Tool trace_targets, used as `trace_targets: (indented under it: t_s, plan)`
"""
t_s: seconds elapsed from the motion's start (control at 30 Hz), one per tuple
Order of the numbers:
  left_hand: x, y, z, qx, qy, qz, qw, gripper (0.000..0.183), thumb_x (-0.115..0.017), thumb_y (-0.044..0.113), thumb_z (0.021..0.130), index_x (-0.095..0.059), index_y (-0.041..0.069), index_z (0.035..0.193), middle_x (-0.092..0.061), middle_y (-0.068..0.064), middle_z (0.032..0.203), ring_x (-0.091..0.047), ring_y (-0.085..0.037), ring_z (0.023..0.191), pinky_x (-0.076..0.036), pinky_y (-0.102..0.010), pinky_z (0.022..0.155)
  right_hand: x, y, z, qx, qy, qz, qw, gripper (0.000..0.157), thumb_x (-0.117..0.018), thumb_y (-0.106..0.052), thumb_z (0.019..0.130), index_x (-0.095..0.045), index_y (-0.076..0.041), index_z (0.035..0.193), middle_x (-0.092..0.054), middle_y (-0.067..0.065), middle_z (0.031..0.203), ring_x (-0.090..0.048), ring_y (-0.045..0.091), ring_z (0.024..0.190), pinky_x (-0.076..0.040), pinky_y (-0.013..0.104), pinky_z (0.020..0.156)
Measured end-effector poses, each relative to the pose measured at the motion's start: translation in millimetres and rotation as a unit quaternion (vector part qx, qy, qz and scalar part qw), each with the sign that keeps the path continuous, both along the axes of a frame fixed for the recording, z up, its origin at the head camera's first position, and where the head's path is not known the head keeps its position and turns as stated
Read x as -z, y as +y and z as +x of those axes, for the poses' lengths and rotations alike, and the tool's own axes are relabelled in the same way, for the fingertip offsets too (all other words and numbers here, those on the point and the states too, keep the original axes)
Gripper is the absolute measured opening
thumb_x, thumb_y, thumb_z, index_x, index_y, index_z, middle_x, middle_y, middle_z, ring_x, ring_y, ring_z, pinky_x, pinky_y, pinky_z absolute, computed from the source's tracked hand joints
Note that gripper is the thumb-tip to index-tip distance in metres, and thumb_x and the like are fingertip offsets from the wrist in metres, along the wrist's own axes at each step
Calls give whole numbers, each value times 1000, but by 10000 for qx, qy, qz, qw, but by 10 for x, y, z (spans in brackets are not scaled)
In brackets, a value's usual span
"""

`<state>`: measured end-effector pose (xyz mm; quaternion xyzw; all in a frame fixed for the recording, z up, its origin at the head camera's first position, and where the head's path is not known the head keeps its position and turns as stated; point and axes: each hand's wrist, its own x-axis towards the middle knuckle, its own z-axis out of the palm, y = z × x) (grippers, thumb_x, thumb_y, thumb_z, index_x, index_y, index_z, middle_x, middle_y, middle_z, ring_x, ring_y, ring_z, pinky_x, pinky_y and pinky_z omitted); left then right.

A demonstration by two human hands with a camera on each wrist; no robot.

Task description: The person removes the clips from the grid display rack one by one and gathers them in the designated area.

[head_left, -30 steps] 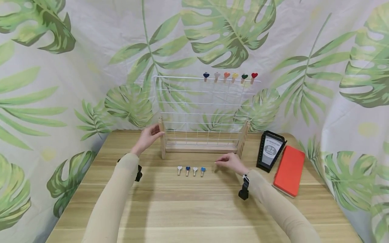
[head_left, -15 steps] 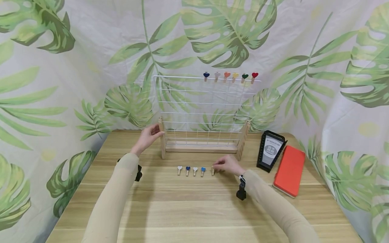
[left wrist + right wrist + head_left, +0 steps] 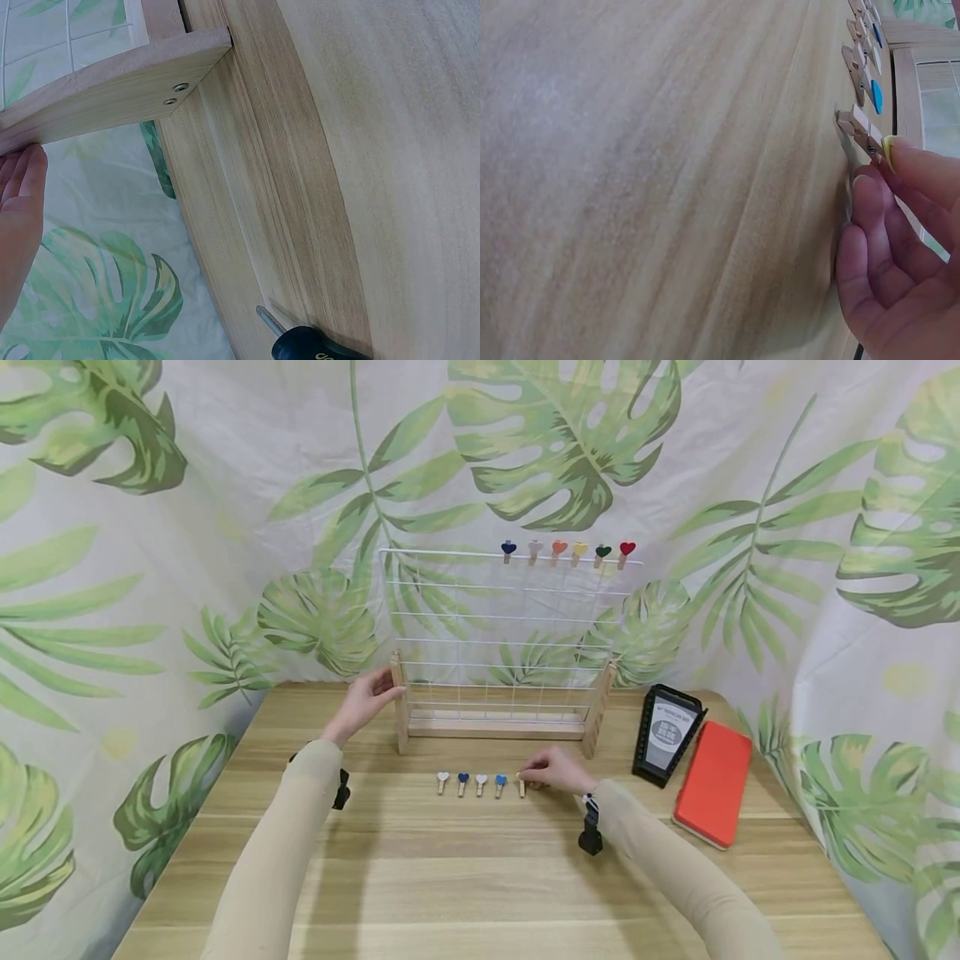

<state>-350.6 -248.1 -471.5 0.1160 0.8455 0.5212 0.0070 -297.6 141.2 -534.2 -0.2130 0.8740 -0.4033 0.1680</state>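
My right hand [image 3: 557, 770] pinches a small wooden clothespin [image 3: 862, 133] with a yellow heart between thumb and fingers. Its lower end meets the table at the right end of a row of clothespins. Beside it lies one with a light blue heart [image 3: 500, 782]; further left are a white one [image 3: 481, 782], a dark blue one [image 3: 462, 780] and another white one [image 3: 442, 779]. My left hand [image 3: 363, 703] holds the left wooden post [image 3: 402, 718] of a white wire grid rack [image 3: 487, 640], thumb in front, other fingers partly hidden.
Several heart clothespins, including a red one [image 3: 627, 551], sit along the rack's top wire. A black labelled case [image 3: 667, 735] and a red box [image 3: 714, 785] lie at right. A dark-handled thing with a metal shaft [image 3: 304, 341] appears in the left wrist view.
My right hand has moved slightly left and down, bringing the yellow-heart clothespin to the row's right end. The left hand stays on the post.
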Motion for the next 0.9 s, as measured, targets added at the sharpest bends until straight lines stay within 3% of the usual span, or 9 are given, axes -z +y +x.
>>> trace_targets:
  t_s: [0.23, 0.47, 0.6, 0.77, 0.9]
  plan:
    - [7, -1, 16, -10, 6, 13, 10000, 64, -59, 25, 101, -33, -3, 152, -46, -28, 148, -46, -40, 139, -43, -51, 114, 26, -1, -9, -65, -37, -57, 10000, 16, -71, -16, 92, -78, -2, 95, -75, 10, 81, -65, 10, 69, -56, 21, 62]
    - [-290, 112, 229, 59, -86, -3, 9999, 57, -56, 13, 102, -34, -9, 150, -46, -33, 145, -46, -45, 137, -42, -54, 114, 31, 12, -15, -86, 38, -50, 9999, 14, -71, -13, 91, -77, -1, 96, -74, 12, 80, -63, 10, 69, -53, 18, 61]
    - [-314, 123, 258, 80, 23, -94, 9999, 57, -55, 14, 102, -34, -10, 149, -46, -34, 145, -46, -46, 136, -43, -54, 112, -33, 44, 2, -34, 108, 15, 9999, 17, -70, -15, 92, -76, -1, 99, -75, 14, 84, -67, 16, 72, -57, 23, 63]
    - [-313, 120, 247, 55, -72, -84, 9999, 59, -56, 13, 102, -31, -11, 150, -44, -34, 146, -44, -46, 137, -42, -54, 114, -213, 93, -15, 10, 563, 143, 9983, 21, -69, -20, 94, -77, -5, 105, -77, 10, 95, -70, 16, 79, -57, 25, 68]
    - [-180, 67, 132, 21, -134, 19, 9999, 61, -56, 15, 102, -30, -8, 151, -42, -33, 148, -43, -45, 140, -40, -54, 116, -562, 98, -50, 118, 966, 68, 9952, 21, -70, -22, 94, -77, -8, 107, -77, 8, 99, -69, 18, 83, -55, 23, 70]
